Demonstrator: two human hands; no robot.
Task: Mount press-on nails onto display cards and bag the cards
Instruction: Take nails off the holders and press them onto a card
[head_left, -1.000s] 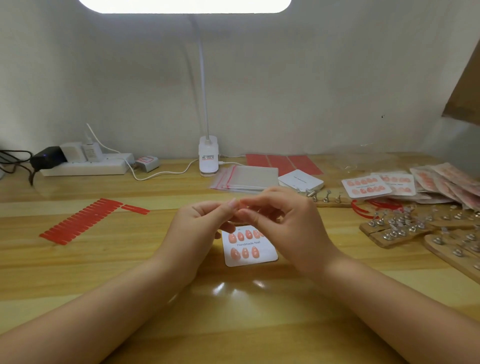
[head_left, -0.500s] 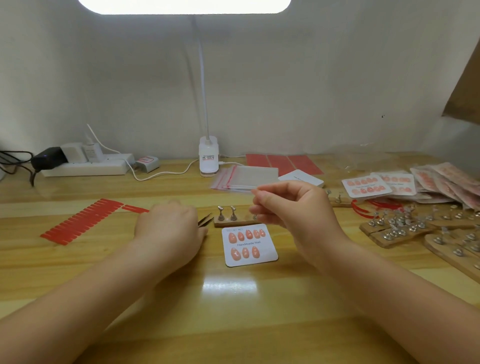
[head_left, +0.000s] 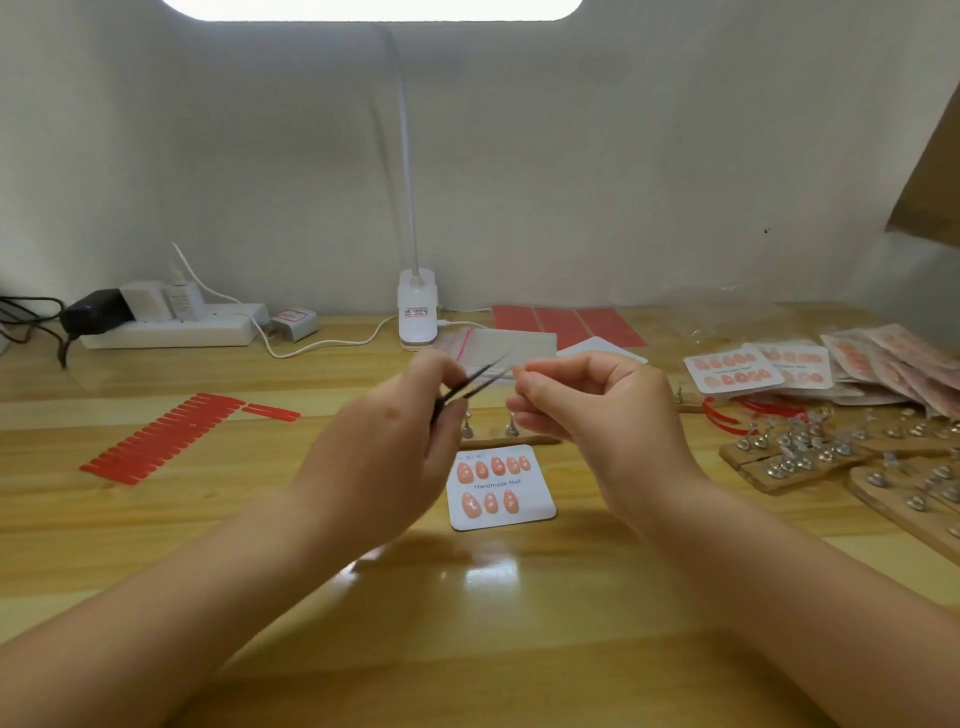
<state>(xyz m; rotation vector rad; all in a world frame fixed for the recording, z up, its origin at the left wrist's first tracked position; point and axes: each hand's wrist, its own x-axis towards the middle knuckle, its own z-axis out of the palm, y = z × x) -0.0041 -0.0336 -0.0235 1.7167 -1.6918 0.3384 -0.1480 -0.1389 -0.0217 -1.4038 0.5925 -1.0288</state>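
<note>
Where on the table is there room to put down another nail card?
There is bare wood in front of the display card, between the two forearms, and more to the left between the red strips and the left hand. The right side is crowded with the wooden nail stands and finished cards.

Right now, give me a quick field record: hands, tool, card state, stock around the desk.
left hand: grips black tweezers, tips pointing toward the right hand
right hand: fingers curled, thumb and forefinger pinched; what they pinch is too small to tell
display card: flat on the wooden desk below the hands, five nails in the top row, three in the bottom
nail stand: just behind the card
zip bags: stacked near the lamp base
finished cards: to the right
red strips: to the left
</note>
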